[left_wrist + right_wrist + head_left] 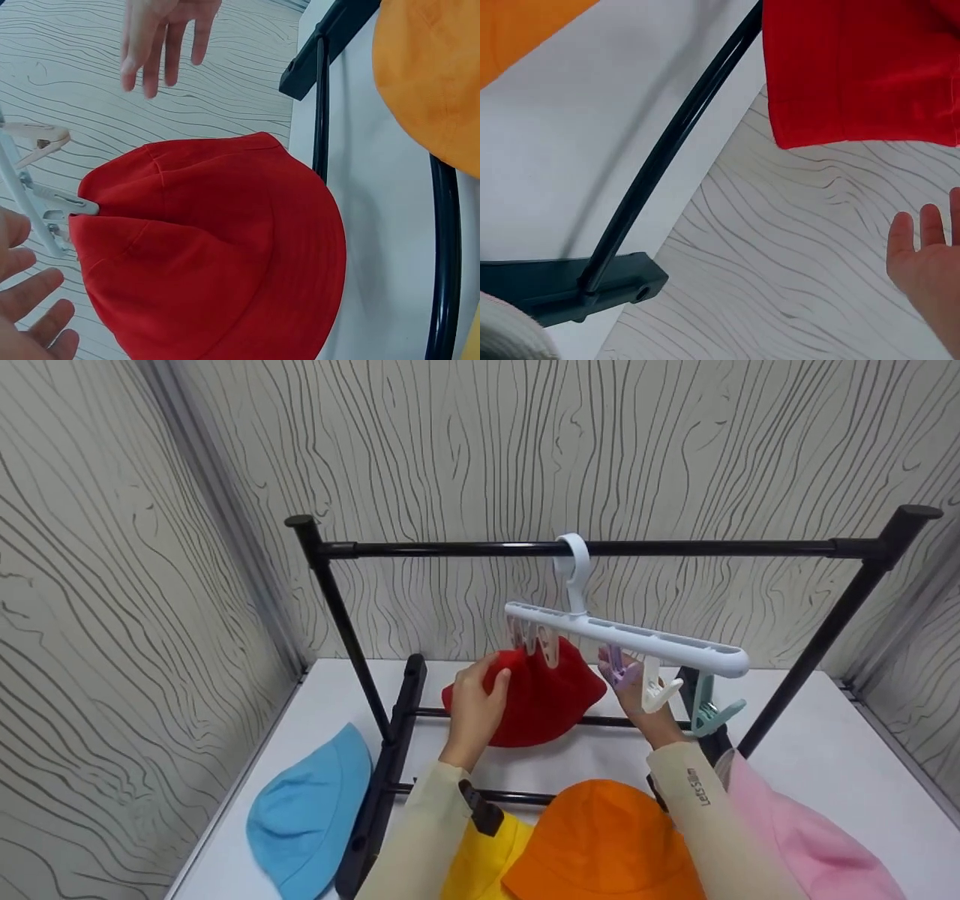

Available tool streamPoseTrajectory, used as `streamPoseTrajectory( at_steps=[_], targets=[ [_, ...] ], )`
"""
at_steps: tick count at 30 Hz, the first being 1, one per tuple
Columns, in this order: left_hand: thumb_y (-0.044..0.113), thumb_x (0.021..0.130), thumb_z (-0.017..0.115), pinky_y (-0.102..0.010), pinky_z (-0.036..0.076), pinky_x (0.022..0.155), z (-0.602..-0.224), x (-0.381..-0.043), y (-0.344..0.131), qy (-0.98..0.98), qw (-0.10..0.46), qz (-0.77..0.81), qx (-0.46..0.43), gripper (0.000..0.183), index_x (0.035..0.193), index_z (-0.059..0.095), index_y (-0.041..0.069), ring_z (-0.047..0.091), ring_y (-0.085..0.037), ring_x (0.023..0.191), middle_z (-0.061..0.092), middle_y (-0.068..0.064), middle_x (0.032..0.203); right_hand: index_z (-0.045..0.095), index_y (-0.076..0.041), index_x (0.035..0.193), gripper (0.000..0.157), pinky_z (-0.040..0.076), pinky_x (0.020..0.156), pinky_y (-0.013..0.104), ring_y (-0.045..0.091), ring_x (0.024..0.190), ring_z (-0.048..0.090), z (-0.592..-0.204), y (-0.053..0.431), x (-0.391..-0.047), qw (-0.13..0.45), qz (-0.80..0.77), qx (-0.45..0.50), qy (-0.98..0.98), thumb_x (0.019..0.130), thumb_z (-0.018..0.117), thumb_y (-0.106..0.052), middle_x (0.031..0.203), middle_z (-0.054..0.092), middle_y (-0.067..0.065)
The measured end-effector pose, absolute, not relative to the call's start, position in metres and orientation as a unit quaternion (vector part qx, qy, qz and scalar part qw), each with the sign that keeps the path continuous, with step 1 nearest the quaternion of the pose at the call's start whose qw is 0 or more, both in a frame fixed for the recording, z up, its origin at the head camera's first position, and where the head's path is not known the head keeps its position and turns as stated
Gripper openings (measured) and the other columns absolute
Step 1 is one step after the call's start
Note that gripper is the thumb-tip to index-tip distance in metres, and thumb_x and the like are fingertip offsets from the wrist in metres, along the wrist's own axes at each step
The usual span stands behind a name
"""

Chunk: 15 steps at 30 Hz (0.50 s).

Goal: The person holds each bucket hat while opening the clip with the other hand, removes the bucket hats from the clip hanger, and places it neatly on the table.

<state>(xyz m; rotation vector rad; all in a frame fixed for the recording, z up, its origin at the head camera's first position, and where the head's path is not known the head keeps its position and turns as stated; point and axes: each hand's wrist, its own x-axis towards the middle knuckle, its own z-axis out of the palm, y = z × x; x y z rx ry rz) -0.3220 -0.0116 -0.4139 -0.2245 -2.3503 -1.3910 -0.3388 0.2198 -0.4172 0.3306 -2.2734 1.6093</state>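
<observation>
A red bucket hat [536, 697] hangs from a clip [64, 201] of a pale blue clip hanger [630, 636], its crown pinched into a fold. My left hand [478, 701] is at the hat's left side; the left wrist view shows its fingers [34, 300] loosely extended beside the clipped crown. My right hand [628, 686] is to the right of the hat, behind a purple clip [619, 666]. Its fingers are straight and apart from the hat in the left wrist view.
The hanger hooks over the top bar [450, 550] of a black rack. White [656, 690] and green [711, 709] clips hang at its right end. Around the rack's base lie blue [311, 810], yellow [484, 859], orange [604, 840] and pink [810, 836] hats.
</observation>
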Motion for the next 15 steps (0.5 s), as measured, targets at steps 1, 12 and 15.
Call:
streamPoseTrajectory(
  at_steps=[1,12,15],
  targets=[
    [0.023,0.091,0.055,-0.032,0.045,0.091,-0.413,-0.323,-0.011,-0.840,0.196,-0.500,-0.077,0.036,0.125,0.054,0.011,0.050,-0.016,0.110,0.058,-0.003,0.119,0.050,0.012,0.120,0.044,0.044,0.088,0.018,0.019,0.106,0.057,-0.414,0.216,-0.340,0.167,0.562,0.121,-0.801,0.092,0.053,-0.021,0.117,0.056,0.023],
    [0.025,0.091,0.053,-0.032,0.043,0.095,-0.410,-0.333,-0.009,-0.836,0.168,-0.518,-0.063,0.038,0.128,0.051,0.014,0.045,-0.017,0.117,0.054,-0.002,0.124,0.053,-0.008,0.125,0.039,0.026,0.104,0.050,0.030,0.127,0.036,-0.415,0.200,-0.353,0.149,0.536,0.054,-0.829,0.089,0.057,-0.022,0.132,0.047,0.014],
    [0.025,0.091,0.054,-0.033,0.043,0.095,-0.409,-0.336,-0.009,-0.836,0.170,-0.517,-0.062,0.039,0.128,0.050,0.014,0.045,-0.017,0.117,0.053,-0.003,0.125,0.049,-0.014,0.130,0.042,0.009,0.107,0.056,0.030,0.135,0.020,-0.419,0.200,-0.360,0.124,0.502,0.048,-0.854,0.091,0.053,-0.029,0.145,0.031,0.010]
  ],
)
